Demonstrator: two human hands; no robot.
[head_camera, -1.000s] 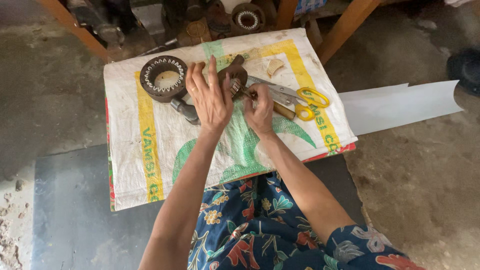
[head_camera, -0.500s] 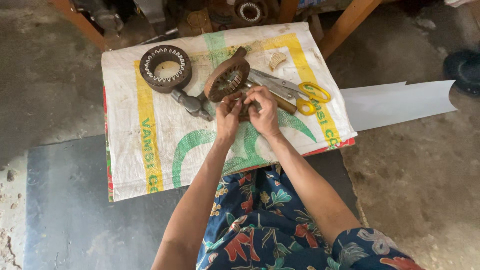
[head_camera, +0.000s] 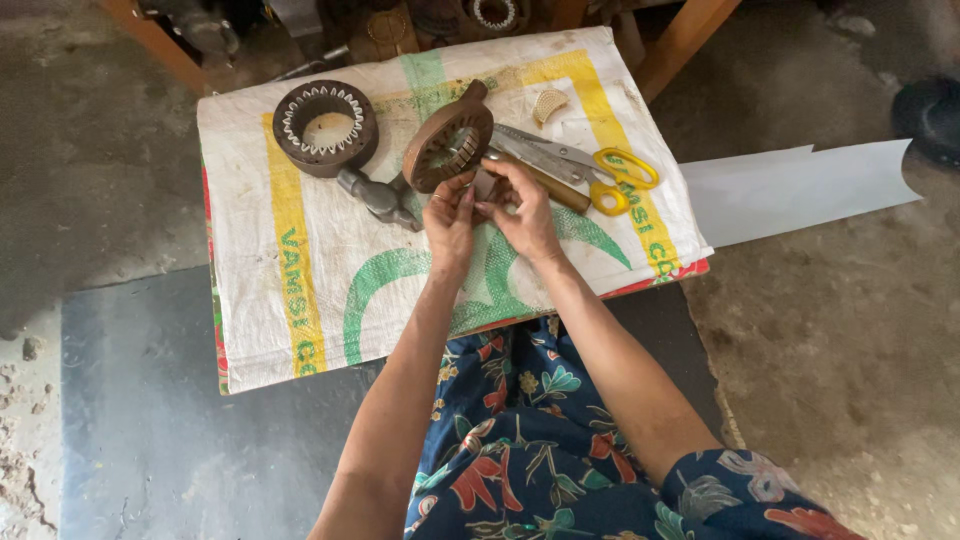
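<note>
Small pale piece (head_camera: 487, 188) sits pinched between my left grip (head_camera: 452, 213) and right grip (head_camera: 522, 208), just below the brown toothed ring (head_camera: 447, 148).

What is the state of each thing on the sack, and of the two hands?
left hand: closed on the lower edge of the tilted ring
right hand: fingers pinched together beside the left hand; what they pinch is hidden
brown ring with handle: tilted up on its edge
toothed ring: lying flat, untouched
scissors: closed, lying flat
grey metal tool: lying flat
woven sack: spread flat
</note>
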